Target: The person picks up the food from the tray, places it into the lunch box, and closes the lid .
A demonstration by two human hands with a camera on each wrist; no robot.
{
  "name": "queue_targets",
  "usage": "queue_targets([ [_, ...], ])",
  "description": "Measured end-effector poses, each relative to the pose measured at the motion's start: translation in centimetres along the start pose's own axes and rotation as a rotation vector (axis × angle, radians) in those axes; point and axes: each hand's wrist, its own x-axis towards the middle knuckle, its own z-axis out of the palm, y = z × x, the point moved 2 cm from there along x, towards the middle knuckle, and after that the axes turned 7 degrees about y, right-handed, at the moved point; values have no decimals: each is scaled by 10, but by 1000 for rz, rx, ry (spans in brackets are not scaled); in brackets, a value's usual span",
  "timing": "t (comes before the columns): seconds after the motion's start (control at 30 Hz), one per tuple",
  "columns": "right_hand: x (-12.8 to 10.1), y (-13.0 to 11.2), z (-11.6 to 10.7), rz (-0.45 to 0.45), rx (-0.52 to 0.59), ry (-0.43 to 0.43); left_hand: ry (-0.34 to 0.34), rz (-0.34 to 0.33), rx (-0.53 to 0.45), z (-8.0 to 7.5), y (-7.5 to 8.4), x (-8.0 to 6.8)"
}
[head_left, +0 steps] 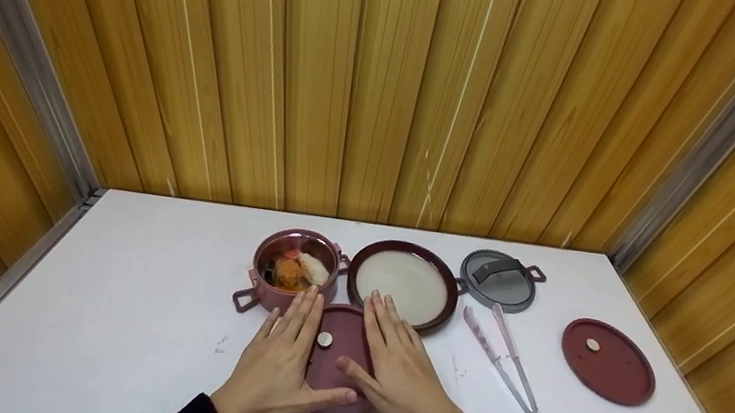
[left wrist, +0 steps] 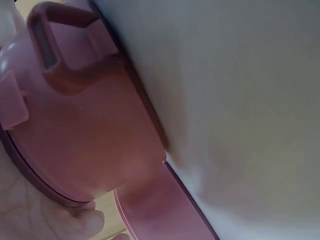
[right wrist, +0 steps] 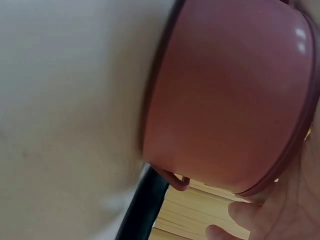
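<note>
A pink round container (head_left: 335,384) with a dark red lid (head_left: 337,337) stands near the table's front edge. My left hand (head_left: 282,361) lies flat on the lid's left side, fingers straight, thumb across the front. My right hand (head_left: 395,371) lies flat on its right side. In the left wrist view the container's pink wall (left wrist: 85,135) and a handle (left wrist: 60,50) fill the frame. The right wrist view shows its wall (right wrist: 225,95) from the other side. Behind it stands an open pink container (head_left: 296,270) with food in it.
A dark-rimmed plate (head_left: 440,314) sits behind my right hand. A grey lid (head_left: 498,279), pale pink tongs (head_left: 501,358) and a second dark red lid (head_left: 608,360) lie to the right. Wooden panels wall in the white table (head_left: 104,313).
</note>
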Motion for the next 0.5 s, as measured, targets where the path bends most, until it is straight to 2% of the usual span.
queue_targets([
  [0.2,-1,1,4,16,25,-42,-8,18,6,-1,0,1],
  [0.5,-1,1,8,2,14,-27,-33,9,-30,1,-1,0],
])
